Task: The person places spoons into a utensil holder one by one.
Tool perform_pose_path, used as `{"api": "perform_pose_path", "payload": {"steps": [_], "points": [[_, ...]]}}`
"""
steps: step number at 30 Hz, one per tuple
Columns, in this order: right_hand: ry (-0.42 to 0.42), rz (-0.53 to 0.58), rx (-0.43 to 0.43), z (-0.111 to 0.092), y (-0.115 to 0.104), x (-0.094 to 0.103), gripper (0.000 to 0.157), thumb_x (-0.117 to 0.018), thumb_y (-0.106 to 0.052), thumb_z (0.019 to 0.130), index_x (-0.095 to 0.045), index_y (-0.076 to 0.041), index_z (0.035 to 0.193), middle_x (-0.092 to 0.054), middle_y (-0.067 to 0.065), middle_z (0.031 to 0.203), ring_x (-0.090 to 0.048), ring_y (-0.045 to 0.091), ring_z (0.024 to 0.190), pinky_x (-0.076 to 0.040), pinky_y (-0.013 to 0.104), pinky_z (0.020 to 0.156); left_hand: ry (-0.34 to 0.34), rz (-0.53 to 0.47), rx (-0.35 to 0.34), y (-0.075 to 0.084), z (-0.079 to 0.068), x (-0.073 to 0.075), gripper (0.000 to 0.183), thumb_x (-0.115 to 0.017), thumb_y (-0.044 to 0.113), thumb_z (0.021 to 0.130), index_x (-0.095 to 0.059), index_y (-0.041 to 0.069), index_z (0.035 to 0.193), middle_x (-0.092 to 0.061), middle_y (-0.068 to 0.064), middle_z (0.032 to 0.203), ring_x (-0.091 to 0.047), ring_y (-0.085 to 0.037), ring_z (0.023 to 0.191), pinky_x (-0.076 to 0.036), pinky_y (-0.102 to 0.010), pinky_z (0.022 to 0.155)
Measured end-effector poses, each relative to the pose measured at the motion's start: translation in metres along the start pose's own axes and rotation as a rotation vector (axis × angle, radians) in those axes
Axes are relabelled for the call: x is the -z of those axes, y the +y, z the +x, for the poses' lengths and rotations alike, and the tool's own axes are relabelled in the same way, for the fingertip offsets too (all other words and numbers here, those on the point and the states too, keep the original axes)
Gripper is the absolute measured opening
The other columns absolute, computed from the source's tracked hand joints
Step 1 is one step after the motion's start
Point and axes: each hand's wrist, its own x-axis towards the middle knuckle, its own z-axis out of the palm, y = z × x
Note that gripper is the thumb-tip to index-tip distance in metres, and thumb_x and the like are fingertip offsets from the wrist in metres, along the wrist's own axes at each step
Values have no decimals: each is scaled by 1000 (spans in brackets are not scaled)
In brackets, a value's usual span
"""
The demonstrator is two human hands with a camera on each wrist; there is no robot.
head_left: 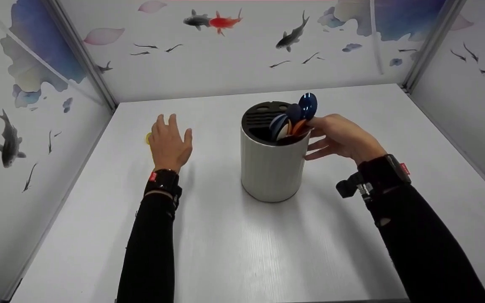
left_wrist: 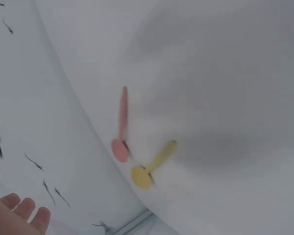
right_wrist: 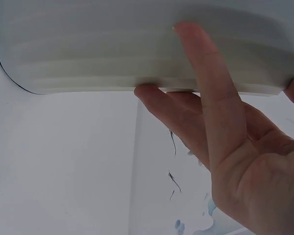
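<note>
A white ribbed utensil holder (head_left: 273, 172) with a black slotted top (head_left: 256, 122) stands upright on the table. Several spoons, among them a glossy blue spoon (head_left: 308, 105) and an orange one (head_left: 299, 127), stick out of its right side. My right hand (head_left: 341, 136) is at the holder's right side, its extended fingers (right_wrist: 215, 93) touching the wall and its thumb up by the rim. My left hand (head_left: 169, 143) hovers over the table's left part with fingers spread, holding nothing. Below it lie a yellow spoon (left_wrist: 154, 164) and a pink spoon (left_wrist: 122, 125), the pink one hidden in the head view.
White panels printed with fish and petals (head_left: 225, 54) enclose the white table (head_left: 225, 252) at the back and both sides. Metal corner posts (head_left: 95, 75) rise at the rear corners. Each wrist carries a black strapped device (head_left: 383, 174).
</note>
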Motion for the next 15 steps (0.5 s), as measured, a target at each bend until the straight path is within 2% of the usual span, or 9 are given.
{"api": "perform_pose_path", "payload": {"steps": [5, 9, 15], "points": [[5, -9, 6, -1, -1, 0, 50, -61, -36, 101, -60, 2, 134, -57, 22, 137, -70, 40, 107, -58, 49, 85, -178, 91, 98, -23, -13, -11, 64, -46, 39, 106, -31, 3, 157, -18, -31, 161, -18, -47, 148, -21, -60, 118], [9, -14, 5, -2, -1, 0, 50, -62, -37, 100, -61, 1, 133, -57, 22, 137, -70, 40, 106, -58, 49, 85, -286, 136, 159, -39, -21, -21, 65, -43, 38, 107, -26, 3, 159, -14, -33, 161, -15, -49, 148, -20, -61, 118], [-1, -14, 9, 0, 0, 1, 46, -57, -32, 102, -60, 2, 133, -56, 22, 137, -68, 41, 109, -58, 50, 86, -392, 119, 212, -57, -30, -31, 67, -40, 38, 107, -23, 2, 161, -8, -37, 161, -13, -54, 148, -16, -63, 118]]}}
